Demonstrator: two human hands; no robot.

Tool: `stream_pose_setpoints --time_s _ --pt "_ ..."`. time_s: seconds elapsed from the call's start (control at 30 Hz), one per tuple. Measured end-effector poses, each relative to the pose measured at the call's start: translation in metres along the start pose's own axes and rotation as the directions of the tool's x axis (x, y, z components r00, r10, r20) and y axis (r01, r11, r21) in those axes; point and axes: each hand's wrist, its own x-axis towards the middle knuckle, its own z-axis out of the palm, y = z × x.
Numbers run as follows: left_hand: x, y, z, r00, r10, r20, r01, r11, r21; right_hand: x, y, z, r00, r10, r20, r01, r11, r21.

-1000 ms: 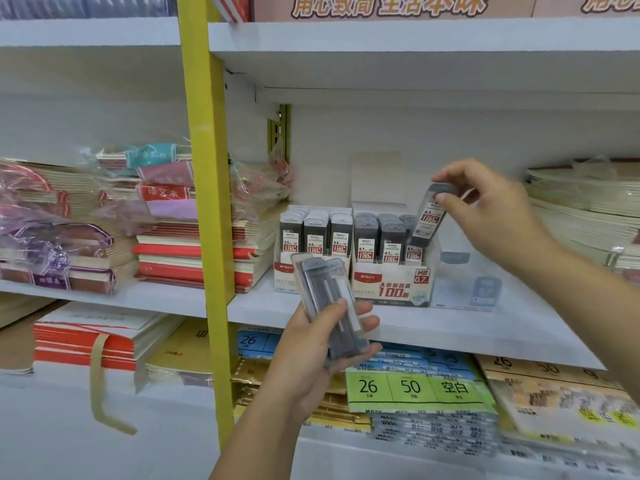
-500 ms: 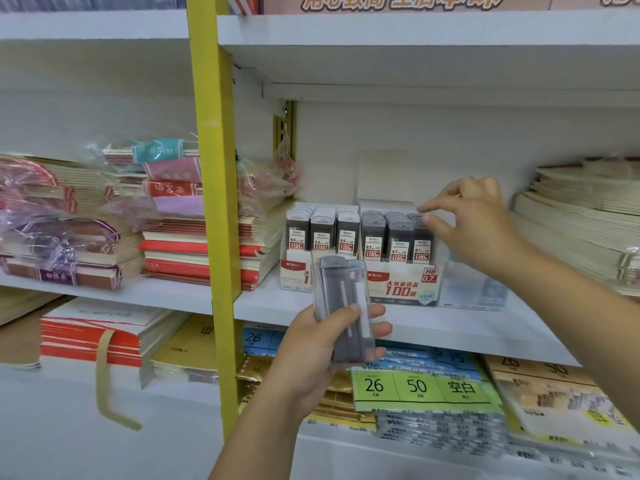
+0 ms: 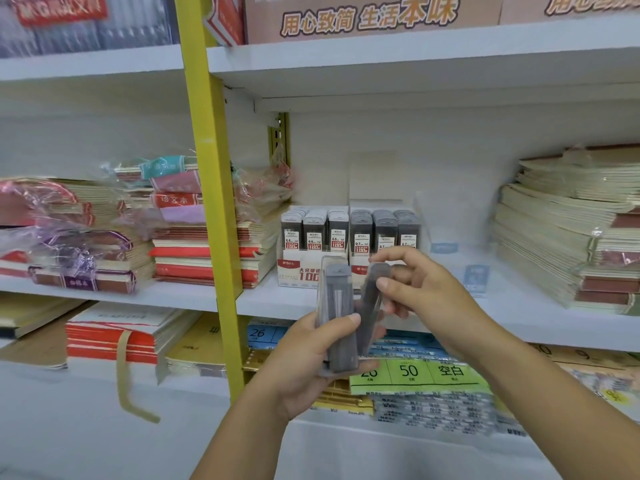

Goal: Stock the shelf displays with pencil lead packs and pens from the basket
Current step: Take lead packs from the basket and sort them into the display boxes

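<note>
In front of the middle shelf point(image 3: 270, 299), the left hand point(image 3: 304, 362) grips a small bunch of grey lead packs point(image 3: 337, 292), standing up. The right hand point(image 3: 426, 296) pinches a single pack point(image 3: 370, 306) just beside the bunch. Behind the hands, the display boxes point(image 3: 301, 271) on the shelf are full of packs.

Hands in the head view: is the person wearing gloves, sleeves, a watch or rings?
No. The left hand and right hand are bare, with no gloves and no rings visible. The left forearm and right forearm are uncovered down to the frame edge: no sleeve, watch or band shows. The visible fingernails look short and unpainted.
</note>
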Motion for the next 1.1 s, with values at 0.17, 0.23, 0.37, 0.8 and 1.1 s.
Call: stream_pose_setpoints --time_s 0.17,0.23,0.37,0.8,1.1 --pt "-0.001 0.000 -0.001 0.994 -0.016 -0.112 0.019 0.999 0.031 -0.002 0.000 -0.002 1.000 -0.018 0.002 0.019 0.999 -0.033" --pt "-0.001 0.000 -0.001 0.990 -0.008 -0.141 0.019 0.997 0.078 -0.001 0.000 -0.005 1.000 -0.014 -0.022 0.012 0.997 -0.078" --pt "-0.002 0.002 0.000 0.989 0.023 -0.148 0.005 0.983 0.184 0.001 0.003 -0.008 0.997 0.036 -0.065 -0.039 0.998 -0.041" --pt "0.011 0.000 -0.006 0.984 0.093 -0.149 -0.058 0.973 0.224 0.031 -0.034 -0.067 0.843 -0.484 -0.236 0.253 0.742 -0.621" --pt "0.023 -0.006 -0.009 0.991 0.076 -0.106 -0.056 0.982 0.179 0.087 -0.036 -0.086 0.940 -0.337 -0.052 0.107 0.437 -0.893"
